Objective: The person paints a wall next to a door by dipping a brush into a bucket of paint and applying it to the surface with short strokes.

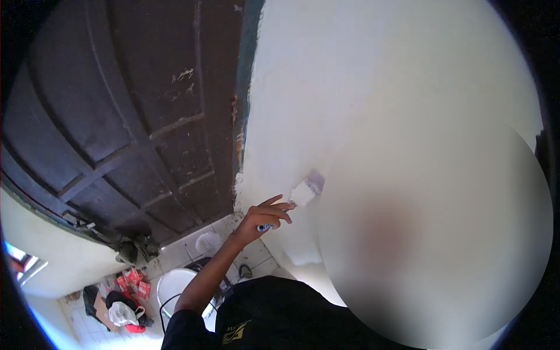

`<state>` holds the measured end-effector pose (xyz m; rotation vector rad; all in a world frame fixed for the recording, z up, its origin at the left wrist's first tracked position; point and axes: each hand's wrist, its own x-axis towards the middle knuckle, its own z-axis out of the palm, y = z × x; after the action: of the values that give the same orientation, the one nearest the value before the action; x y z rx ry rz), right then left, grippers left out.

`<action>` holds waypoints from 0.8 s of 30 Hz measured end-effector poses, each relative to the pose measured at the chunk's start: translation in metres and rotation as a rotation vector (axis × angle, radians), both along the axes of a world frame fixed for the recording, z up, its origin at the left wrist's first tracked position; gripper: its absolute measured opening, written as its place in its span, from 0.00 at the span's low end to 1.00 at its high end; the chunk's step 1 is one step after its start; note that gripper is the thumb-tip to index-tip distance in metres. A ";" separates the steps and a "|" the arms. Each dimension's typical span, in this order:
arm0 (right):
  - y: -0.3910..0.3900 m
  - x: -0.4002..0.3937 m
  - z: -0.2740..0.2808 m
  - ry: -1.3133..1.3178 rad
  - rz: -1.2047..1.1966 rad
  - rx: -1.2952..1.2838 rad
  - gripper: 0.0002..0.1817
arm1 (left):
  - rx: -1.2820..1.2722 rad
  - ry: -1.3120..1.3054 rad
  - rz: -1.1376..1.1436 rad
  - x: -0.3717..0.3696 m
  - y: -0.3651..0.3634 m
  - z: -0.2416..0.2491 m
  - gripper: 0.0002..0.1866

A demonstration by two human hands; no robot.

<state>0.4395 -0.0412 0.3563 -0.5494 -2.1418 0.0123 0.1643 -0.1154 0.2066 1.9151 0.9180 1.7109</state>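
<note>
My left hand (261, 220) is closed around the blue-patterned handle of a paintbrush (303, 193), its index finger stretched out above. The brush's white head points up and right, with its pale purplish bristles at the white wall (303, 116). To the left of the brush, a ragged paint edge runs along the dark door frame (247, 76). My right hand does not show; a large blurred patch with a brownish smear covers the right side of the view.
A dark brown panelled door (134, 146) fills the upper left. Below my left arm a white bucket (170, 286) stands on the tiled floor (256, 254). Red packets (137, 282) and a white plastic bag (122, 314) lie at the lower left.
</note>
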 end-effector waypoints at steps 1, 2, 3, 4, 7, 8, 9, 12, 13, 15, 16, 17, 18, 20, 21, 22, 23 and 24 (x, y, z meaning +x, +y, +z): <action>0.002 -0.001 0.000 0.013 -0.005 -0.016 0.10 | -0.037 0.073 0.026 -0.003 -0.007 -0.009 0.11; 0.003 -0.001 0.000 0.003 0.007 -0.025 0.10 | -0.074 0.146 0.049 -0.004 -0.015 -0.012 0.09; 0.003 0.000 0.000 0.001 -0.005 -0.019 0.10 | -0.086 0.137 0.056 -0.008 -0.022 -0.015 0.09; 0.001 0.000 0.000 -0.001 -0.018 -0.015 0.09 | -0.211 0.268 0.014 -0.013 -0.027 -0.017 0.06; -0.002 -0.001 0.002 -0.045 -0.065 -0.039 0.08 | -0.516 0.407 -0.070 -0.015 -0.028 -0.003 0.02; -0.002 0.000 0.001 -0.050 -0.062 -0.050 0.08 | -0.679 0.423 -0.112 -0.014 -0.023 0.003 0.05; -0.001 0.000 0.000 -0.028 -0.057 -0.056 0.08 | -0.669 0.279 -0.175 -0.017 -0.013 -0.002 0.09; -0.002 -0.001 0.000 -0.005 -0.043 -0.078 0.08 | -0.663 0.041 -0.251 -0.029 0.018 0.043 0.10; -0.002 -0.001 0.000 0.000 -0.036 -0.087 0.08 | -0.145 0.216 -0.201 -0.043 0.038 0.043 0.09; -0.001 -0.001 -0.001 0.000 -0.040 -0.074 0.08 | -0.077 0.411 -0.099 -0.055 0.043 0.099 0.03; 0.000 0.000 -0.001 0.001 -0.044 -0.060 0.09 | -0.075 0.413 -0.104 -0.057 0.043 0.116 0.03; 0.001 0.001 -0.001 0.003 -0.050 -0.060 0.09 | 0.097 0.489 -0.042 -0.058 0.043 0.130 0.02; 0.001 0.001 -0.002 -0.002 -0.061 -0.041 0.09 | 0.268 0.562 0.018 -0.058 0.041 0.145 0.03; 0.000 0.001 -0.004 -0.002 -0.085 -0.031 0.09 | 0.233 0.487 0.024 -0.049 0.031 0.166 0.06; -0.002 0.000 -0.002 -0.003 -0.090 -0.033 0.09 | 0.344 0.386 0.062 -0.047 0.030 0.171 0.07; -0.003 -0.001 -0.001 -0.005 -0.094 -0.033 0.09 | 0.453 0.281 0.102 -0.044 0.030 0.171 0.09; -0.003 -0.002 -0.001 -0.006 -0.101 -0.039 0.09 | 0.448 0.279 0.094 -0.041 0.033 0.168 0.09; -0.003 -0.003 -0.002 -0.002 -0.102 -0.032 0.09 | 0.471 0.191 0.090 -0.037 0.037 0.162 0.11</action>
<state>0.4366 -0.0438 0.3546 -0.6769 -2.1166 -0.0103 0.1269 -0.0786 0.3690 2.4042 0.7182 1.9547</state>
